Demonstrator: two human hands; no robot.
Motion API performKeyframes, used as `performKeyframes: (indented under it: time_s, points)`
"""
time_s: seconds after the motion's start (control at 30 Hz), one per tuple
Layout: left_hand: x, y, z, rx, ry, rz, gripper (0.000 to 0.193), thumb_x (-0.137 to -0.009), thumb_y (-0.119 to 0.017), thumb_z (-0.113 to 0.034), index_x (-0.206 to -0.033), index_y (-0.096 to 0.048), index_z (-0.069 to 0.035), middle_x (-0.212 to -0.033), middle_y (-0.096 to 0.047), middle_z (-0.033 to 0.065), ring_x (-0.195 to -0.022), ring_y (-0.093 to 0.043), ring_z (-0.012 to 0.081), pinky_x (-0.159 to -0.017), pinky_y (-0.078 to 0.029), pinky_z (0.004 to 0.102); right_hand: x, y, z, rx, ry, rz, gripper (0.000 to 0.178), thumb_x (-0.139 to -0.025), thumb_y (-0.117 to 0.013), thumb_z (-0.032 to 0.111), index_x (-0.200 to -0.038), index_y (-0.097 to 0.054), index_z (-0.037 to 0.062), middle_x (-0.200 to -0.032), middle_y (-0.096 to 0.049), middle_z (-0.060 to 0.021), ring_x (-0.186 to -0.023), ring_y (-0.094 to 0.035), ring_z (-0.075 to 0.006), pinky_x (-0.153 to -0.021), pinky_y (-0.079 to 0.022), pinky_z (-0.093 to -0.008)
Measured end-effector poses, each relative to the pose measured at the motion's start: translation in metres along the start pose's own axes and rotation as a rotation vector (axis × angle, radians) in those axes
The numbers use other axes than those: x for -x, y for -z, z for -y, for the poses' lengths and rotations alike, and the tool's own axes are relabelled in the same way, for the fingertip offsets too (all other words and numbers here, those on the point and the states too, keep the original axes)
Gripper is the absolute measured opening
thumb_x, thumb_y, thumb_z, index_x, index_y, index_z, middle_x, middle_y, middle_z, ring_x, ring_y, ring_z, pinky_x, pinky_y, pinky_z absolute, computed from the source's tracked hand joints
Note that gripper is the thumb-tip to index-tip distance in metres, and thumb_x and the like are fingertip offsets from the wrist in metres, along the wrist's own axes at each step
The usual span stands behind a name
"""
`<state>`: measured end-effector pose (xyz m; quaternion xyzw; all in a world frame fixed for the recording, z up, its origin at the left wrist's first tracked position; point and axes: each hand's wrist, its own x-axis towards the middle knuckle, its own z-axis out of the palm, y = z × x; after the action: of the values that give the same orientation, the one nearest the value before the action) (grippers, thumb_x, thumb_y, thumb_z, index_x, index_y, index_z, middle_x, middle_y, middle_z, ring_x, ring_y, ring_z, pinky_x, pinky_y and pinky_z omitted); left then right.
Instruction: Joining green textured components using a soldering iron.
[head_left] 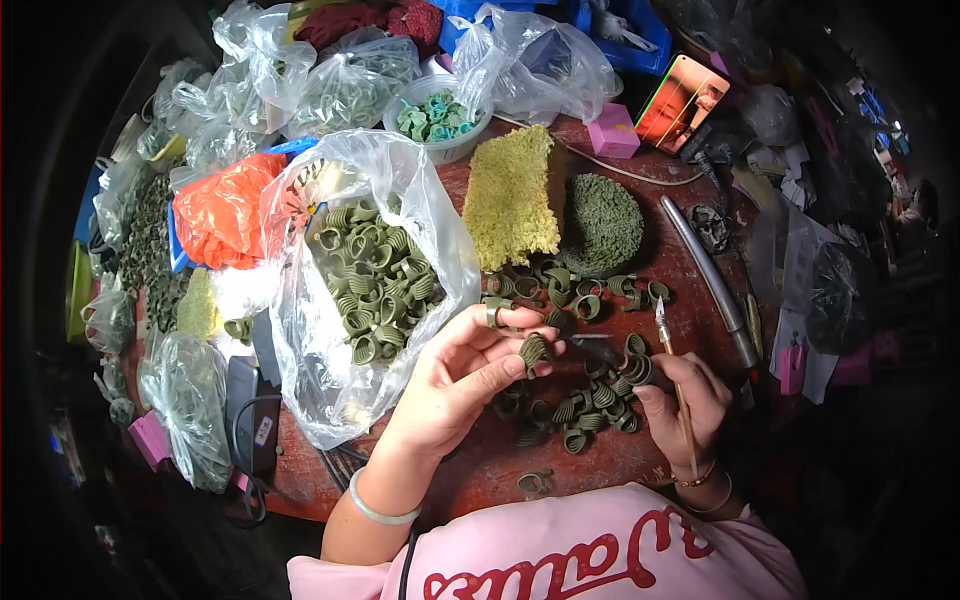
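My left hand (455,375) pinches a dark green ridged ring (536,352) between thumb and fingertips. Another green band (494,311) sits round one of its fingers. On the right, my right hand (690,405) grips a thin wooden-handled tool (683,415) with a pointed metal tip, which stands tilted upward. Its thumb and fingers also hold a dark green ridged piece (637,366), partly hidden. Between the hands lies a pile of similar green rings (597,403), and a further row of rings (590,297) lies behind them.
An open plastic bag (450,250) full of green rings stands at left. Behind the rings are a yellow sponge block (510,200) and a round green rough pad (604,222). A grey metal bar (708,280) lies at right. A phone (683,105) leans at the back near a bowl (400,120).
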<state>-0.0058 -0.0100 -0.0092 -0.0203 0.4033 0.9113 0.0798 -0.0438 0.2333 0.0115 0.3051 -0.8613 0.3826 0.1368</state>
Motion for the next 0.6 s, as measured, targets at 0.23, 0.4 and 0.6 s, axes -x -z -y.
performKeyframes:
  time_s: [0.23, 0.4, 0.6]
  points:
    - [0.0003, -0.0006, -0.0007, 0.022, 0.0, -0.003, 0.035, -0.089, -0.058, -0.002, -0.123, -0.049, 0.0, -0.118, -0.057, 0.0177, -0.108, -0.057, 0.0231, -0.091, -0.048, 0.036, -0.0004, -0.0009, 0.0027, 0.008, 0.006, 0.04, 0.03, -0.078, -0.076, 0.02, -0.094, -0.062, -0.0007, -0.072, -0.06, -0.0081, -0.056, -0.06, -0.0207, -0.049, -0.046, -0.0303]
    - [0.0006, -0.0011, -0.0011, -0.007, 0.001, -0.013, 0.035, -0.089, -0.059, -0.002, -0.123, -0.049, 0.0, -0.118, -0.057, 0.0181, -0.109, -0.058, 0.0238, -0.091, -0.048, 0.036, 0.0003, -0.0015, 0.0023, 0.013, -0.001, 0.054, 0.03, -0.078, -0.076, 0.019, -0.094, -0.062, -0.0007, -0.071, -0.06, -0.0081, -0.057, -0.06, -0.0211, -0.05, -0.046, -0.0305]
    - [0.0008, -0.001, -0.0008, -0.004, 0.005, -0.021, 0.035, -0.089, -0.059, -0.001, -0.122, -0.05, 0.0, -0.118, -0.057, 0.0188, -0.11, -0.057, 0.0251, -0.091, -0.049, 0.0361, 0.0005, -0.0025, 0.0024, 0.003, 0.0, 0.067, 0.029, -0.077, -0.077, 0.018, -0.094, -0.062, -0.0006, -0.071, -0.06, -0.0084, -0.057, -0.06, -0.0216, -0.05, -0.046, -0.0309]
